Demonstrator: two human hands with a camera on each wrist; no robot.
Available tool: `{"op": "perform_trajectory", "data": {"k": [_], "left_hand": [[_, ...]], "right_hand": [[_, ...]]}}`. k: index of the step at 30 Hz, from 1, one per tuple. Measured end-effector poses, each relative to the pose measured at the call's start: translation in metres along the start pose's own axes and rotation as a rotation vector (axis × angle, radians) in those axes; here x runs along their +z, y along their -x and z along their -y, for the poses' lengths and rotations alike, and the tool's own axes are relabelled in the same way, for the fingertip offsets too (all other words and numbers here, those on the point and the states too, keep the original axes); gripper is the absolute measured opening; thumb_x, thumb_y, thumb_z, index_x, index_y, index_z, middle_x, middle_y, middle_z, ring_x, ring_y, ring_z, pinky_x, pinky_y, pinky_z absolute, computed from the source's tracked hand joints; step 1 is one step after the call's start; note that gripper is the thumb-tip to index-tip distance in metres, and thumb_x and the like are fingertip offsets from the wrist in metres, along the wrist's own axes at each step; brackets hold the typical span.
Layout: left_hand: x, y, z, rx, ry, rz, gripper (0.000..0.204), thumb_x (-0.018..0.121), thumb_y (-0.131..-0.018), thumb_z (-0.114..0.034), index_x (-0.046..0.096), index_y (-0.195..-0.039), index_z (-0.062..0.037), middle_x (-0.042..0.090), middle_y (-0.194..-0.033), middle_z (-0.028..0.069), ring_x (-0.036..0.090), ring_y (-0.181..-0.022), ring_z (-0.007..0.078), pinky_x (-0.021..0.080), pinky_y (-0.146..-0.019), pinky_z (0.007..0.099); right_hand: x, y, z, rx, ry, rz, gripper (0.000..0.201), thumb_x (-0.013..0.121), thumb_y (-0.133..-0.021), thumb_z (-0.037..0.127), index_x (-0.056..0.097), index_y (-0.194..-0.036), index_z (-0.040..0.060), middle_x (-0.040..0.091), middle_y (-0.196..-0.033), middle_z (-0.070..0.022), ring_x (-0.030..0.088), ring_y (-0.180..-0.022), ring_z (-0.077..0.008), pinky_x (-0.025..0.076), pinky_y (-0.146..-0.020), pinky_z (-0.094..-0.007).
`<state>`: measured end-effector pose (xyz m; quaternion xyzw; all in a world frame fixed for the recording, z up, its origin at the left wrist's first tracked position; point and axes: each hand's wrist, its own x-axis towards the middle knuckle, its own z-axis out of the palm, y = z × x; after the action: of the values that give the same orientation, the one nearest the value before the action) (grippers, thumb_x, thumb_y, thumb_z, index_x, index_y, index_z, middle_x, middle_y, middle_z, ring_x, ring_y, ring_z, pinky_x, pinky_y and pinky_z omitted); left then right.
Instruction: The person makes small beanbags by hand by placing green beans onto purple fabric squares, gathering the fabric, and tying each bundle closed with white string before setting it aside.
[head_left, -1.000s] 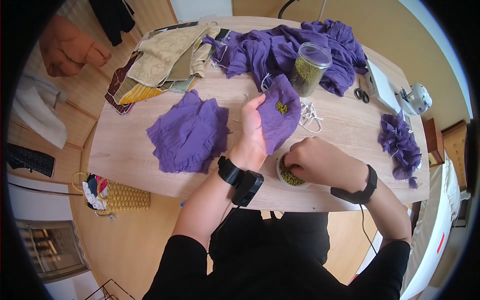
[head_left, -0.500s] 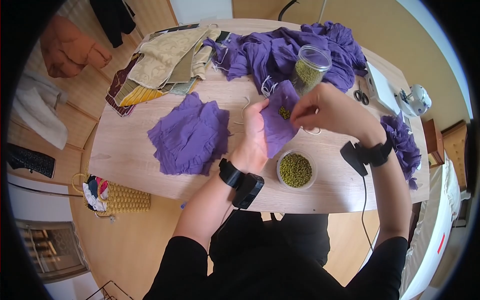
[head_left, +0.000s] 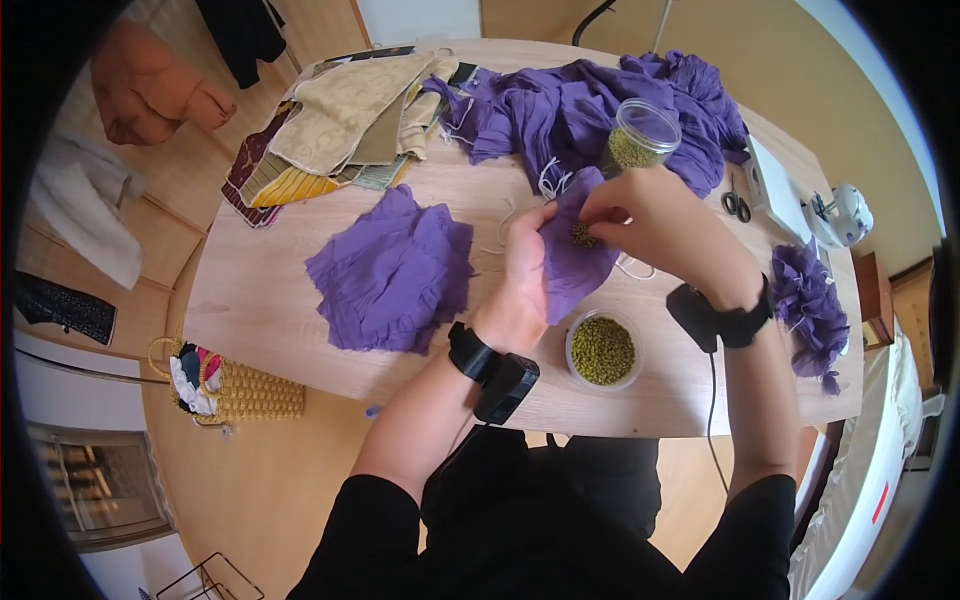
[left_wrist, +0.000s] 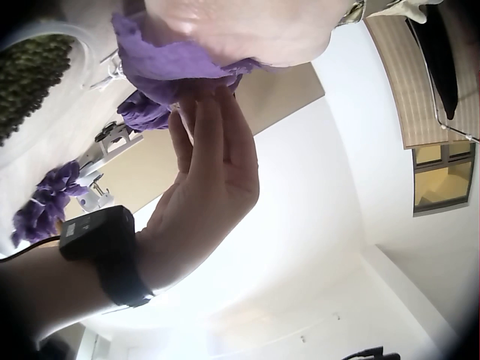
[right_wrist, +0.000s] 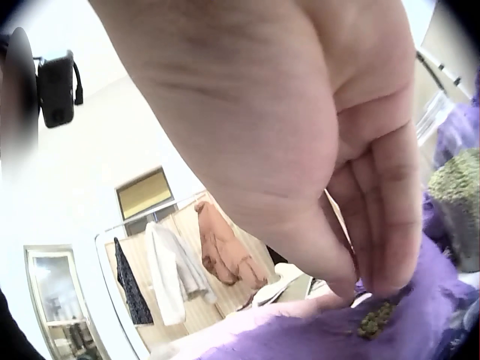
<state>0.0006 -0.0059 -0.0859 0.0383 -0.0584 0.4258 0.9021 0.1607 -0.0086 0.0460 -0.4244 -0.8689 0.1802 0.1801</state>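
Note:
In the head view, my left hand (head_left: pixel 525 265) holds a purple cloth piece (head_left: pixel 570 285) with the thumb at its edge. Green beans (head_left: pixel 583 235) lie in a small pile on that cloth. Over the pile is my right hand (head_left: pixel 670 225), thumb and fingertips close together. The right wrist view shows the fingertips at the cloth beside the beans (right_wrist: pixel 377 321), with no bean visible between them. In the left wrist view the right hand's long fingers (left_wrist: pixel 210 135) reach the cloth (left_wrist: pixel 165 64). A round tub of beans (head_left: pixel 603 350) stands below the hands.
Left of the hands lies a stack of purple cloth pieces (head_left: pixel 390 275). Behind are patterned fabrics (head_left: pixel 345 110), bunched purple fabric (head_left: pixel 560 105) and a bean jar (head_left: pixel 640 140). Scissors (head_left: pixel 736 206), a small white machine (head_left: pixel 848 215) and gathered purple cloth (head_left: pixel 810 310) are at the right.
My right hand has risen from the bean tub to the cloth, and its fingertips have moved in over the bean pile. My left hand still holds the cloth. The head view has shifted slightly.

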Motion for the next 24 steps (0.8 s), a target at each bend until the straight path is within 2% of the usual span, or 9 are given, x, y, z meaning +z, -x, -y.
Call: {"op": "perform_trajectory", "data": {"k": [2,4,6,10,14,16,20,22,24], "left_hand": [[0.011,0.001,0.005,0.093,-0.044,-0.196,0.044,0.040,-0.110,-0.029,0.058,-0.139,-0.0023,0.061,-0.134,0.0168,0.057,-0.125,0.0293,0.046,-0.114,0.0437],[0.016,0.003,0.004,0.085,-0.104,-0.212,0.043,0.038,-0.110,-0.028,0.059,-0.137,-0.0016,0.062,-0.130,0.0171,0.060,-0.121,0.0288,0.048,-0.111,0.0426],[0.018,0.003,0.005,0.064,-0.166,-0.235,0.044,0.036,-0.109,-0.027,0.059,-0.135,-0.0008,0.063,-0.126,0.0174,0.062,-0.117,0.0284,0.051,-0.108,0.0415],[0.019,0.001,0.010,0.045,-0.120,-0.298,0.043,0.037,-0.110,-0.028,0.062,-0.131,-0.0002,0.065,-0.122,0.0172,0.065,-0.112,0.0283,0.055,-0.103,0.0414],[0.022,0.003,0.006,0.044,-0.136,-0.340,0.044,0.038,-0.110,-0.029,0.064,-0.129,0.0003,0.069,-0.119,0.0156,0.066,-0.110,0.0277,0.055,-0.103,0.0417],[0.022,0.006,0.002,0.057,-0.149,-0.312,0.044,0.038,-0.111,-0.030,0.065,-0.128,-0.0003,0.070,-0.119,0.0146,0.066,-0.110,0.0271,0.054,-0.103,0.0415],[0.025,0.009,0.000,0.041,-0.205,-0.225,0.043,0.037,-0.111,-0.030,0.067,-0.128,-0.0029,0.070,-0.119,0.0125,0.066,-0.110,0.0260,0.052,-0.105,0.0419],[0.018,0.007,-0.002,0.020,-0.197,-0.231,0.045,0.036,-0.111,-0.032,0.067,-0.128,-0.0043,0.070,-0.119,0.0128,0.066,-0.110,0.0263,0.051,-0.105,0.0426],[0.011,0.006,-0.005,-0.035,-0.159,-0.130,0.047,0.033,-0.112,-0.034,0.063,-0.139,-0.0085,0.069,-0.131,0.0145,0.065,-0.117,0.0317,0.048,-0.107,0.0507]], "right_hand": [[-0.005,0.016,0.001,0.051,-0.106,-0.050,0.019,0.074,-0.087,0.004,0.079,-0.104,-0.0021,0.079,-0.091,-0.0158,0.076,-0.079,-0.0258,0.059,-0.074,-0.0346],[-0.005,0.026,-0.005,0.094,-0.207,-0.094,0.018,0.072,-0.089,0.002,0.078,-0.106,-0.0029,0.079,-0.091,-0.0149,0.075,-0.078,-0.0261,0.059,-0.073,-0.0348],[0.002,0.033,-0.015,0.262,-0.529,-0.111,0.020,0.071,-0.095,0.001,0.077,-0.113,-0.0046,0.080,-0.093,-0.0101,0.075,-0.082,-0.0168,0.059,-0.074,-0.0303],[0.011,0.039,-0.029,0.160,-0.504,-0.206,0.019,0.069,-0.097,-0.001,0.076,-0.115,-0.0057,0.080,-0.097,-0.0098,0.075,-0.088,-0.0138,0.060,-0.078,-0.0278],[0.009,0.056,-0.030,0.228,-0.572,-0.243,0.019,0.070,-0.096,-0.001,0.077,-0.114,-0.0043,0.080,-0.099,-0.0091,0.075,-0.087,-0.0145,0.060,-0.077,-0.0277],[0.003,0.064,-0.013,0.315,-0.460,-0.065,0.017,0.071,-0.096,0.000,0.077,-0.111,-0.0028,0.080,-0.101,-0.0085,0.075,-0.086,-0.0144,0.061,-0.075,-0.0283],[0.016,0.065,0.001,0.057,-0.316,-0.135,0.018,0.074,-0.090,0.000,0.078,-0.108,0.0003,0.078,-0.097,-0.0125,0.075,-0.078,-0.0219,0.060,-0.069,-0.0314],[0.019,0.061,0.006,0.062,-0.285,-0.146,0.018,0.072,-0.089,0.000,0.077,-0.106,0.0009,0.077,-0.098,-0.0145,0.075,-0.079,-0.0296,0.060,-0.071,-0.0361],[0.021,0.058,0.006,0.022,-0.172,-0.143,0.016,0.070,-0.090,0.001,0.075,-0.105,0.0009,0.077,-0.100,-0.0147,0.075,-0.084,-0.0332,0.060,-0.076,-0.0399]]}}
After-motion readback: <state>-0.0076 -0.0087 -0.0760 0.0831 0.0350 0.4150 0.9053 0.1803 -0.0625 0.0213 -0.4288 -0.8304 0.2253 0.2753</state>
